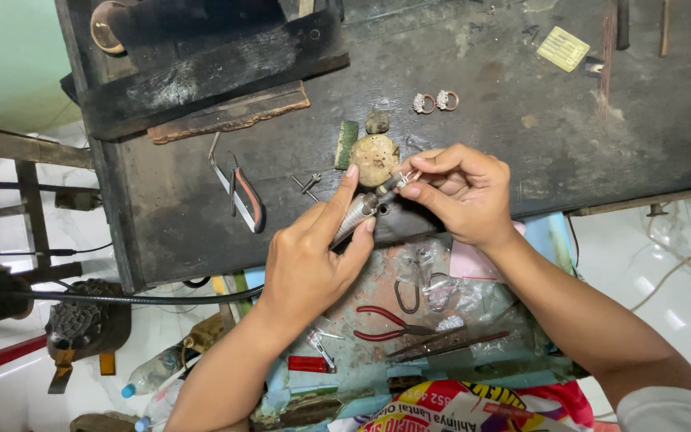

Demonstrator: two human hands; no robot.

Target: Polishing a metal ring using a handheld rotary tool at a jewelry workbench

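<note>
You have a small ring (406, 178) pinched in the fingertips of your right hand (459, 194), held just above the near edge of the dark workbench (473, 72), close to the middle of that edge. Your left hand (309, 260) is wrapped around a silver handpiece tool (359, 214), index finger stretched along its barrel and thumb under it, so the tip meets the ring; that long finger seems there to steady the point. Both hands are closed on what they hold, with no slack between the fingers. The two hands nearly touch, which likely keeps the small piece from wobbling.

Just beyond the ring, on the bench, sits a round tan lump (375, 158) with a small grey stone (377, 122) behind it and a green strip (346, 144) to its left. Two more rings (435, 102) lie farther back, towards the far edge. Left of your left hand lie metal shears with a red-lined handle (243, 194).

Below the bench edge, a worn tray (377, 280) catches whatever drops; red-handled pliers (385, 323) and thin tweezers (441, 342) rest in it, within easy reach. A black cable (137, 299) runs off to the left from under your wrist.
</note>
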